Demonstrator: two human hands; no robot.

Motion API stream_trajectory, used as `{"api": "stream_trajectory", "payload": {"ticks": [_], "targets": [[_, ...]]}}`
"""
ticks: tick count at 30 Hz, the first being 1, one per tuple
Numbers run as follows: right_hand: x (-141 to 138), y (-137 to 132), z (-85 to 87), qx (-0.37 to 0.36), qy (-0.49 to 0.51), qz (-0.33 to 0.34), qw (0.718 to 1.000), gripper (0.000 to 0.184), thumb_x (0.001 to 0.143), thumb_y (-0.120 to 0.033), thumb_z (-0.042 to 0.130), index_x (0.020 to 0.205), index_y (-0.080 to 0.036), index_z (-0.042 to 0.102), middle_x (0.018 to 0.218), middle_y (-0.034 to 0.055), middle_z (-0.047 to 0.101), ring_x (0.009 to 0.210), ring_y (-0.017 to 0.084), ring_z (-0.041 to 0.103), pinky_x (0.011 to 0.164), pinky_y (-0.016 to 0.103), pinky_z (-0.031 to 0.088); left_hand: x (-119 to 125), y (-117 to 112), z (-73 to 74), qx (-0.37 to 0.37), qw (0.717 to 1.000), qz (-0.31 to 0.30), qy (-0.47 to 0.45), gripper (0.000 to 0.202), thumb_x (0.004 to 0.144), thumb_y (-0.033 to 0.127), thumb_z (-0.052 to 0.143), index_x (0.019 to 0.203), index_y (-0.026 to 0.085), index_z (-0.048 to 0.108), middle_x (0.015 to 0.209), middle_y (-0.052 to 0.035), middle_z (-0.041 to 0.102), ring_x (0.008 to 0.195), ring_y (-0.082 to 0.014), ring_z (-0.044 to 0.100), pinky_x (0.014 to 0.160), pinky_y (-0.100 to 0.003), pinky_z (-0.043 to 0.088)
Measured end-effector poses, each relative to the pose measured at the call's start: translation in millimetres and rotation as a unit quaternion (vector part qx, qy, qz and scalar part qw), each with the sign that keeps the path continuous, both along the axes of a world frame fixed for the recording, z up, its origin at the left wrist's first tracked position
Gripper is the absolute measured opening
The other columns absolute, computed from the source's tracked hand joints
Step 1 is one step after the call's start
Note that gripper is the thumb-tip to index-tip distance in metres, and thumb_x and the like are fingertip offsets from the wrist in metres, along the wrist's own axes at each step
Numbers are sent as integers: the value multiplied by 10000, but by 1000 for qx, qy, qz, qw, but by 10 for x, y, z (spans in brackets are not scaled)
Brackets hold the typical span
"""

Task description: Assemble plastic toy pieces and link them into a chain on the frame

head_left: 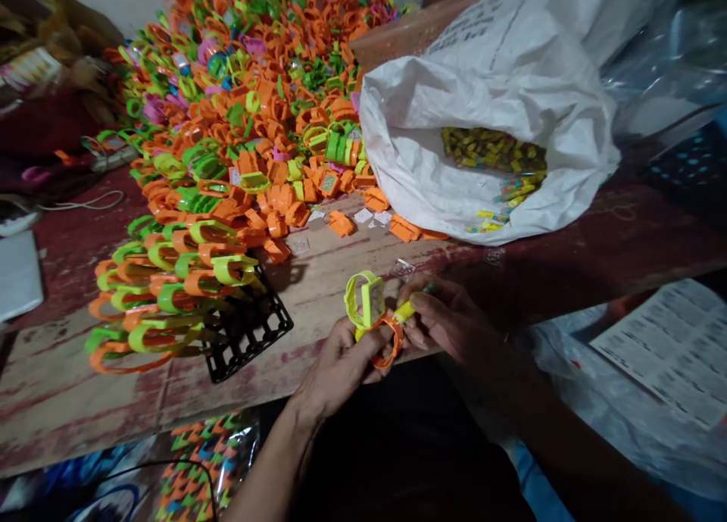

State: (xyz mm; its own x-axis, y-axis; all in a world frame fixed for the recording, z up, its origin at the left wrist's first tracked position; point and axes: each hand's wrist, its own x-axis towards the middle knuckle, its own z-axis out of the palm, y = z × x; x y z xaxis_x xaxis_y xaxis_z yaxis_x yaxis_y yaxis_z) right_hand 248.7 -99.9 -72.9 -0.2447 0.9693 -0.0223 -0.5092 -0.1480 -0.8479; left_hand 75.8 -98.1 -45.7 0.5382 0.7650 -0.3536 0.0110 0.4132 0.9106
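Observation:
At the table's front edge my left hand is closed around a yellow toy watch and an orange toy watch, their straps curved into loops. My right hand pinches a small yellow tube, whose left end meets the orange watch. Whether the tube sits inside the strap I cannot tell. To the left, a black plastic rack carries rows of orange, yellow and green looped toy watches. My fingertips partly hide what they grip.
A large heap of mostly orange toy watches covers the back of the wooden table. An open white sack with small yellow tubes lies at the right. A printed sheet rests on clear plastic at the lower right.

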Motion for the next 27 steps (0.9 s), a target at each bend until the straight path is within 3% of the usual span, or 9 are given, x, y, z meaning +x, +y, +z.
{"api": "stream_trajectory", "payload": {"ticks": [4,9,16,20,24,27], "targets": [[-19,3,-77,24,-1,-17,1000,259,859,-433,739,876,-185,666,565,-42,566,458,72,490,449,190,368,-26,20,35,20,998,-20,48,352,844,473,605,712,154,535,560,49,449,482,-56,324,446,-167,248],[-21,-1,-108,37,-22,-2,999,262,882,-434,710,864,-182,640,572,-48,560,462,64,475,464,190,364,-26,28,41,8,999,-23,30,341,849,418,599,646,171,480,562,63,423,487,-55,302,445,-163,236],[26,-40,13,58,-155,-15,986,244,936,-395,603,831,-176,573,531,-39,568,478,97,509,530,231,416,-26,67,42,18,998,-24,55,334,801,387,613,588,185,455,546,68,391,488,-69,297,458,-184,259],[44,-55,84,36,-206,-9,978,237,928,-400,581,826,-188,559,534,-32,584,483,125,547,531,252,450,-20,72,35,33,999,-14,13,341,830,400,635,609,173,509,587,53,430,526,-72,354,486,-184,289],[23,-83,137,28,-283,-55,957,194,885,-375,616,806,-201,579,597,-28,597,528,128,567,576,255,471,11,45,44,45,999,15,6,405,833,420,654,553,180,487,533,61,360,518,-79,366,509,-190,327],[13,-97,154,34,-346,-86,934,183,860,-373,627,786,-206,613,649,-16,620,560,125,567,608,250,471,46,33,60,28,999,12,38,290,829,363,611,618,164,602,559,40,451,523,-80,391,506,-194,317]]}}
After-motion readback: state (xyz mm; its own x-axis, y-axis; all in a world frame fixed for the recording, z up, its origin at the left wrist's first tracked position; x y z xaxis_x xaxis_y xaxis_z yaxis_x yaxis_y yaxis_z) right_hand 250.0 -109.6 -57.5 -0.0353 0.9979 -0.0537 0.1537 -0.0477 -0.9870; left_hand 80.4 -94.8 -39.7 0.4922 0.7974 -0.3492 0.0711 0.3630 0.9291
